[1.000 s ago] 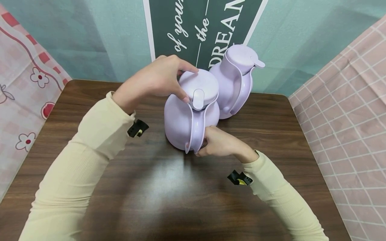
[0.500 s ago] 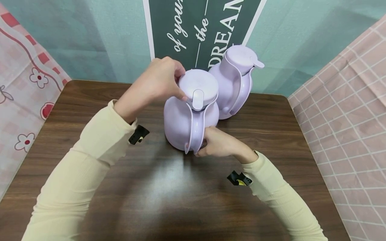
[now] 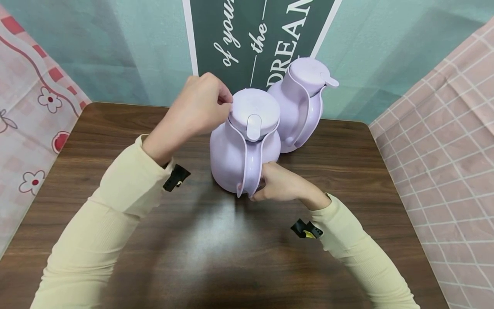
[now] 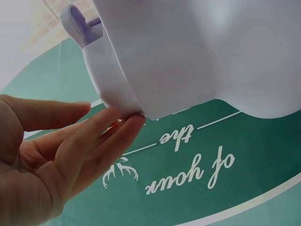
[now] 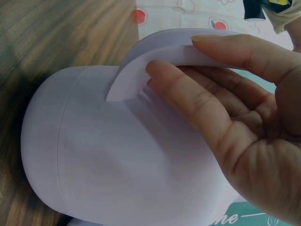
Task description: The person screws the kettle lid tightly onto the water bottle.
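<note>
A lilac thermos jug (image 3: 228,156) stands upright on the wooden table, its handle (image 3: 254,165) facing the person. My right hand (image 3: 283,182) holds this handle low down; in the right wrist view, the thumb (image 5: 225,47) lies over its outside and fingers reach through the loop. At the left side of the round lid (image 3: 254,105) is my left hand (image 3: 200,105). The left wrist view shows its fingertips touching the lid's rim, with the thumb (image 4: 56,113) apart from it. On top, the lid's tab points toward the handle.
A second lilac thermos jug (image 3: 293,111) stands close behind and to the right, partly hidden. Behind it hangs a teal cloth with a dark green lettered panel (image 3: 247,38). Patterned cloths border the wooden table (image 3: 216,257) left and right.
My left hand has slid off the top of the lid to its left side, its fingers drawing back. The right hand and both jugs have stayed in place.
</note>
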Demonstrator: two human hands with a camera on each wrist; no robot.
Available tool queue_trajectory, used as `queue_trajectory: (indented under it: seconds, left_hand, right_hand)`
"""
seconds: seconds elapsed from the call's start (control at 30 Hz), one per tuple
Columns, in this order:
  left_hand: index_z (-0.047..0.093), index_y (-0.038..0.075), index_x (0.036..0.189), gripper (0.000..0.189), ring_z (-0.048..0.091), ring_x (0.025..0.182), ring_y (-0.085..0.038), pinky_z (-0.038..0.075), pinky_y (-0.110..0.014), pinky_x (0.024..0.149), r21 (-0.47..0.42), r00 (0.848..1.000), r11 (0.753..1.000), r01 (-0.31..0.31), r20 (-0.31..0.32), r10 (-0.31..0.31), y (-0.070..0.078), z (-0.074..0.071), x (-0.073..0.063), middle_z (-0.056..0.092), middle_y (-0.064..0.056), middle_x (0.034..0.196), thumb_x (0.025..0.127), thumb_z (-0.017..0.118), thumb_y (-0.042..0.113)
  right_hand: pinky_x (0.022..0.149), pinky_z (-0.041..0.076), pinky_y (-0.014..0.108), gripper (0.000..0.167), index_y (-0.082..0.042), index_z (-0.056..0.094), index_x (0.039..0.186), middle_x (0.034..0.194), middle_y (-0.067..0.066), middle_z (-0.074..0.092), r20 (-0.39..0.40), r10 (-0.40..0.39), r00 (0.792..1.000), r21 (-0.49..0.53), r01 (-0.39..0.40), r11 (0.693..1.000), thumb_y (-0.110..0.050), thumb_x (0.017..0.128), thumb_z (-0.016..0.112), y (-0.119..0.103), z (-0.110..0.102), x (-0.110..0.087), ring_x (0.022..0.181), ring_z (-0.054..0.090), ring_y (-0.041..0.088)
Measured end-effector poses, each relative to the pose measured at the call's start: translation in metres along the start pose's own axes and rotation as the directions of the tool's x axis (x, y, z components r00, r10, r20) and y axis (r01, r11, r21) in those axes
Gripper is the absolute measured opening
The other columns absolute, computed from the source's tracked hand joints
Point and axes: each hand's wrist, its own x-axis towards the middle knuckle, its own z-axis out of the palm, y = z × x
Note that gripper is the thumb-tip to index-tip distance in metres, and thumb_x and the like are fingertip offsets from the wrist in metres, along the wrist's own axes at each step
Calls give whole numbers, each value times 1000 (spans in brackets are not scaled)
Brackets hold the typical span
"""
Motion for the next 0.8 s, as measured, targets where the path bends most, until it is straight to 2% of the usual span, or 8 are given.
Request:
queue_trajectory:
  seconds: [0.1, 0.2, 0.3, 0.4, 0.57, 0.8]
  left_hand:
    - [61, 8, 57, 29, 38, 60, -18, 25, -25, 49, 12, 1000, 1000, -23, -14, 23, 0, 1, 2, 41, -1, 49, 77, 42, -1]
    - [53, 8, 51, 30, 33, 55, -15, 20, -23, 46, 18, 999, 999, -37, -18, 37, 0, 2, 5, 34, 0, 48, 77, 41, -2]
    - [62, 7, 59, 28, 36, 57, -15, 23, -23, 47, -9, 1000, 1000, -18, -8, 18, 0, 2, 8, 41, -1, 51, 79, 43, -1]
    - [71, 5, 77, 26, 43, 66, -18, 30, -25, 52, -46, 1000, 999, 7, 5, -6, -1, 2, 11, 55, -4, 61, 81, 45, 1]
    - [72, 5, 91, 27, 47, 74, -19, 34, -27, 58, -55, 1000, 998, 10, 21, -9, -4, 1, 18, 62, -5, 74, 82, 47, 3]
    - [70, 6, 102, 31, 51, 82, -20, 36, -28, 67, -79, 997, 997, 25, 73, -20, -4, 1, 26, 66, -6, 89, 83, 45, 2]
  right_hand:
    - [77, 46, 26, 32, -4, 66, 98, 93, -1, 64, 1, -9, 1000, 6, 9, 1000, 5, 67, 68, 0, -1, 0, 84, 55, 9]
    - [77, 46, 26, 31, -4, 66, 97, 92, -2, 65, 5, -6, 1000, 3, 5, 1000, 5, 68, 67, 0, -2, 0, 83, 56, 9]
    - [77, 46, 26, 30, -5, 66, 96, 91, -2, 65, 4, -1, 1000, -7, 1, 1000, 4, 68, 68, -1, -3, 0, 83, 56, 9]
    - [77, 46, 27, 30, -5, 66, 96, 90, -3, 65, 3, 2, 1000, -16, -2, 1000, 4, 67, 68, -1, -3, 0, 83, 56, 9]
    - [77, 46, 27, 31, -4, 66, 96, 91, -1, 65, 2, 4, 1000, -9, -3, 1000, 4, 67, 68, -1, -4, 0, 83, 56, 9]
    - [78, 46, 27, 33, -3, 66, 99, 95, 2, 64, 8, -5, 1000, 13, 5, 1000, 5, 68, 68, 1, -5, 0, 85, 56, 10]
